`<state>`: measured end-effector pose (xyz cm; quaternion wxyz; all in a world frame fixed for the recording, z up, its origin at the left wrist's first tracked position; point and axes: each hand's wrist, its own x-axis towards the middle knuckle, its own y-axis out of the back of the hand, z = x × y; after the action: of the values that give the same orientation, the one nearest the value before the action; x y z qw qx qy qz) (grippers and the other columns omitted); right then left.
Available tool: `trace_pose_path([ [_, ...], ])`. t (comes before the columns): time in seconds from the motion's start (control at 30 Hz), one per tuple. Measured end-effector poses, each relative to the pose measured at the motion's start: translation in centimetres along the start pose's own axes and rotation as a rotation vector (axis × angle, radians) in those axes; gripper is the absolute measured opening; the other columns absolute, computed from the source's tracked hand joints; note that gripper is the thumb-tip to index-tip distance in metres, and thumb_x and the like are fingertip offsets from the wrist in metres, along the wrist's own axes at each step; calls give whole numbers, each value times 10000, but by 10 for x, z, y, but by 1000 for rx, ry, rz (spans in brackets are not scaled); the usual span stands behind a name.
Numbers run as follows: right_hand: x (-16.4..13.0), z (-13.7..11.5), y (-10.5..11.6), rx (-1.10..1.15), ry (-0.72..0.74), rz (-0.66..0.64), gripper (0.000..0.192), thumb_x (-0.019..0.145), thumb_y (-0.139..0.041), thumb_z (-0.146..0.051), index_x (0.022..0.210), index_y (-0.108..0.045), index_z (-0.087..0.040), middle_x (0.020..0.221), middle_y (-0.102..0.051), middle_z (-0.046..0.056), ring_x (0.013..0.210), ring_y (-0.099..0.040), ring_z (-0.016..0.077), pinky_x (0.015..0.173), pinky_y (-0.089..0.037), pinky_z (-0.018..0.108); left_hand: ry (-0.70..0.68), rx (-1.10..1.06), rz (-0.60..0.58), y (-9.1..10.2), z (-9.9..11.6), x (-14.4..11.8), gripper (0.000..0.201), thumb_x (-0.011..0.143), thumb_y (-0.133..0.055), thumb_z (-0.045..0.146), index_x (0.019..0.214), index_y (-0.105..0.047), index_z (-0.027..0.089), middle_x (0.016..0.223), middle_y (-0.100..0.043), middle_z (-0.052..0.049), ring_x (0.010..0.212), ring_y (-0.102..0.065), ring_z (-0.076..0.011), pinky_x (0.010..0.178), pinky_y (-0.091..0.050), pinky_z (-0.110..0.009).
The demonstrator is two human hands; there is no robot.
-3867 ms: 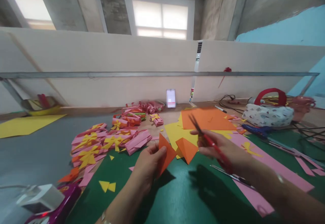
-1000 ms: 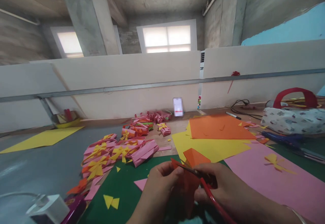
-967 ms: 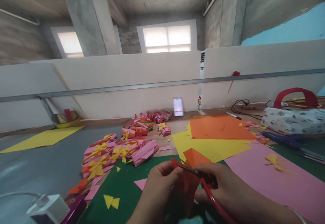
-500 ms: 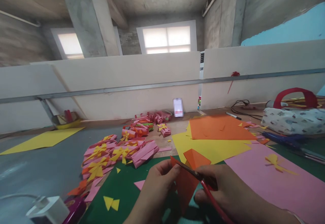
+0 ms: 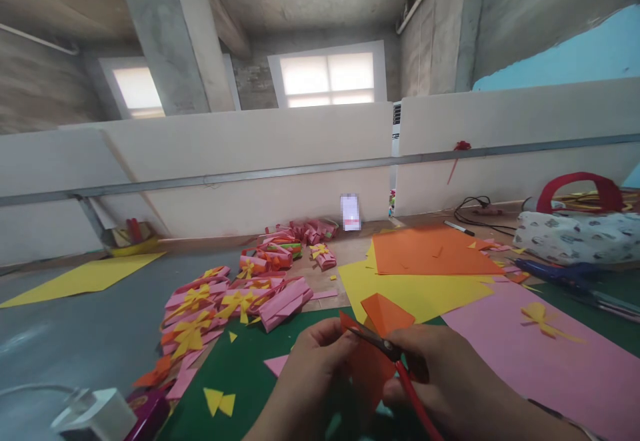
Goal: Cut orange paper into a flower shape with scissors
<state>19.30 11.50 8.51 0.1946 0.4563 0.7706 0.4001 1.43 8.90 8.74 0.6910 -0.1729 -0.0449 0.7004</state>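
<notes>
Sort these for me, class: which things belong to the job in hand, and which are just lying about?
In the job:
orange paper, in the left hand
red-handled scissors, in the right hand
green mat, beneath them

Just lying about, it seems:
patterned bag
pen
white plug
blue-handled tool

The scissors have dark metal blades with a dull gleam, and their red handle looks like smooth plastic. The orange piece at the blades is matt paper, just like the pink sheet and yellow sheet. The green mat looks smooth, while the grey tabletop throws back a glossy shine. I'd call the bag printed cloth, the plug smooth white plastic, the rail metal, the pillar rough concrete.
</notes>
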Motion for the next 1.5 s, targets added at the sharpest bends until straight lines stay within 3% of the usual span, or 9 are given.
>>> trace_pose_path([
  [0.47, 0, -6, 2, 22, -44, -3, 113, 617, -689, -249, 639, -588, -202, 559, -499, -56, 532, -419, 104, 478, -260, 207, 17, -136, -47, 1, -4, 2, 179, 608, -786, 231, 734, -714, 125, 719, -707, -76, 683, -649, -177, 732, -477, -274],
  [0.83, -1, -4, 3, 6, -75, -4, 151, 628, -703, -320, 637, -606, -204, 554, -481, -51, 534, -397, 108, 482, -253, 215, 40, -108, -50, 1, -3, 1, 176, 641, -771, 240, 748, -708, 116, 774, -718, -96, 701, -653, -176, 733, -483, -273],
  [1.07, -2, -10, 7, 59, -63, -34, 188, 605, -719, -299, 643, -561, -205, 558, -446, -67, 530, -376, 99, 464, -242, 211, 23, -76, -39, -2, 0, -1, 236, 593, -797, 302, 730, -713, 129, 728, -703, -80, 689, -633, -182, 744, -467, -292],
  [1.3, -4, -9, 4, 99, -9, -49, 126, 623, -675, -204, 723, -600, -210, 637, -514, -46, 577, -422, 111, 474, -247, 210, 34, -48, -35, 3, -9, 8, 314, 474, -846, 325, 684, -718, 130, 682, -689, -71, 662, -604, -189, 680, -447, -293],
  [1.5, -3, -7, 1, 11, -18, -26, 136, 637, -682, -248, 677, -560, -203, 621, -506, -42, 568, -403, 112, 490, -246, 223, 47, -62, -54, 1, -6, 4, 280, 505, -837, 306, 688, -733, 122, 661, -689, -70, 661, -606, -167, 674, -433, -254],
])
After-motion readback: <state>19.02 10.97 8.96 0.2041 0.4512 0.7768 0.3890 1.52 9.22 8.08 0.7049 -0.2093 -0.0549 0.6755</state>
